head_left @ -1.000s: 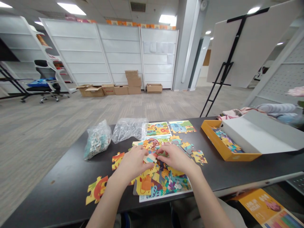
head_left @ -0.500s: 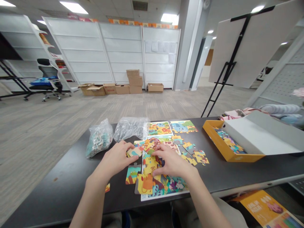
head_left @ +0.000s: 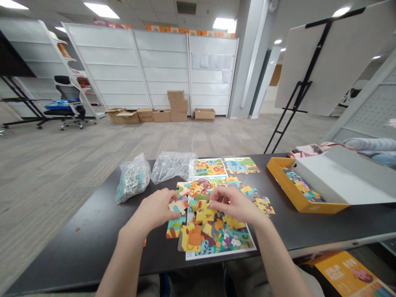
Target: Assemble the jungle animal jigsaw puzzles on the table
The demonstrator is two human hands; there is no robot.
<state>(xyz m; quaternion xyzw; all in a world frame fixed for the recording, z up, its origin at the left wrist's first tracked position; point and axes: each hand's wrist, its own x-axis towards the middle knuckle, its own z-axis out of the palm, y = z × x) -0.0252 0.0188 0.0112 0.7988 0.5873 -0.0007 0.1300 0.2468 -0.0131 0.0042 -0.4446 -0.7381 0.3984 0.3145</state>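
A colourful animal jigsaw lies partly joined on a white sheet at the near edge of the black table. My left hand pinches a cream and blue puzzle piece just left of the jigsaw. My right hand hovers over the jigsaw's upper part and its fingertips grip a yellow piece. Loose pieces lie to the right, and one blue-green piece lies under my left hand.
Two clear bags of pieces sit at the far left of the table. Two small picture cards lie behind the jigsaw. An orange box with a grey lid stands to the right. An easel stands beyond the table.
My left hand drew a piece out to the left, then came back toward the jigsaw. My right hand lifted from pressing flat and now pinches a yellow piece.
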